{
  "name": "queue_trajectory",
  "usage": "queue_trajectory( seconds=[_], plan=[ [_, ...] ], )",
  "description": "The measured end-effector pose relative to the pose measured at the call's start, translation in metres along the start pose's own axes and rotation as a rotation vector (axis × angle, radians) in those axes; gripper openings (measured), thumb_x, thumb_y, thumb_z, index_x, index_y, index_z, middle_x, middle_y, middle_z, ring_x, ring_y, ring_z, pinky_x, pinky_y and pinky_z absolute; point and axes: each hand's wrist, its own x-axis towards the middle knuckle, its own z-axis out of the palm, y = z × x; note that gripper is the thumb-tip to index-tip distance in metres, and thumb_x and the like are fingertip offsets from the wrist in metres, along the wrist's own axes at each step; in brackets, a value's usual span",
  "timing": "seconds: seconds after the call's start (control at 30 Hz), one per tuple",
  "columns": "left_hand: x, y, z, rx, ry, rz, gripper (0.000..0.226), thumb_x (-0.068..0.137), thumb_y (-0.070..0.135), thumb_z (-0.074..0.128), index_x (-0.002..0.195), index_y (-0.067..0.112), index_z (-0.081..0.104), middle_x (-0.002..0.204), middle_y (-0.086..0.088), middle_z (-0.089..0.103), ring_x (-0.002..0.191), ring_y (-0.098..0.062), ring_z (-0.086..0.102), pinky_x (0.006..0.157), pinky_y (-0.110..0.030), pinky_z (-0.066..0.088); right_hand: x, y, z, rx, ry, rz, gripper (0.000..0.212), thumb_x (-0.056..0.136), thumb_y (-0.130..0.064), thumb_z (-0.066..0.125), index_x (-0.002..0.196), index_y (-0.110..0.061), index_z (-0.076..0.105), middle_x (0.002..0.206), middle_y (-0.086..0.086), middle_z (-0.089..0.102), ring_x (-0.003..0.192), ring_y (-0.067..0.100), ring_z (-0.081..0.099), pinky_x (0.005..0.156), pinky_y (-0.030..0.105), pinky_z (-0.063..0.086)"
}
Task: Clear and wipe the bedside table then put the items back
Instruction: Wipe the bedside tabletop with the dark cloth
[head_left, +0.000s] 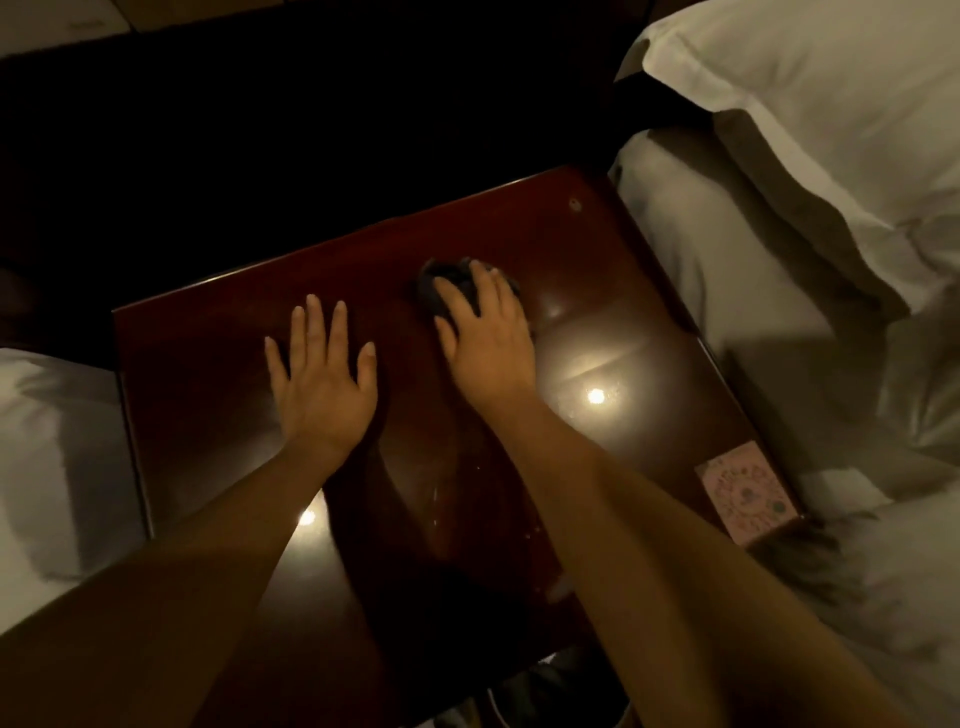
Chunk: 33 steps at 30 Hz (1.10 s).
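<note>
The bedside table (208, 415) is flanked by the left bed (47, 441) and the right bed (701, 234), with a pillow (831, 78) laid at the latter's far end. On the tabletop, the left hand (322, 384) is laid flat left of centre. The right hand (488, 343) is curled over a cloth (447, 291) just right of it. A card (745, 499) is placed at the near right corner.

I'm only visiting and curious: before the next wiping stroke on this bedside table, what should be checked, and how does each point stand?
1. Right hand holds cloth: ok.
2. Left hand flat on table, apart from cloth: ok.
3. Table cleared: not ok, pink card lies near its right edge.
4. Surface already clean: cannot tell, too dim.
</note>
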Motion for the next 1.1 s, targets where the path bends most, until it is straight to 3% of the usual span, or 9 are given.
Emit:
queue_trajectory(
  seconds=[0.27,0.47,0.87,1.1],
  plan=[
    [-0.071,-0.019,0.001,0.030,-0.010,-0.083,0.060,0.097,0.047,0.019,0.150,0.023,0.008,0.161,-0.004,0.000,0.149,-0.019,-0.004,0.120,-0.050,-0.004,-0.010,0.099,-0.057,-0.121,0.126,0.259,0.044,0.095,-0.029,0.041,0.138,-0.019,0.040,0.151,0.018,0.028,0.140,0.035,0.025,0.116,0.044,0.023],
    [-0.101,-0.021,0.006,0.040,0.014,-0.101,0.058,0.098,0.046,0.021,0.150,0.022,0.010,0.161,-0.004,0.003,0.149,-0.019,-0.001,0.120,-0.047,-0.004,-0.025,0.092,-0.057,-0.083,0.162,0.336,0.044,0.097,-0.028,0.038,0.139,-0.016,0.038,0.151,0.021,0.025,0.140,0.037,0.023,0.116,0.046,0.022],
    [-0.176,-0.024,0.019,0.021,0.040,-0.185,0.062,0.093,0.047,0.017,0.150,0.020,0.014,0.161,-0.005,0.010,0.149,-0.017,0.003,0.120,-0.046,0.000,-0.118,-0.062,0.019,0.029,-0.099,-0.021,0.046,0.098,-0.034,0.035,0.143,-0.027,0.029,0.156,0.015,0.020,0.144,0.034,0.012,0.117,0.046,0.017],
    [-0.187,-0.013,0.023,-0.002,0.063,-0.233,0.056,0.099,0.037,0.027,0.150,0.017,0.014,0.161,-0.008,0.009,0.149,-0.021,0.003,0.120,-0.048,-0.002,-0.113,-0.029,0.004,0.009,-0.118,-0.172,0.044,0.096,-0.032,0.041,0.140,-0.026,0.036,0.152,0.014,0.029,0.141,0.034,0.022,0.113,0.046,0.025]
  ],
)
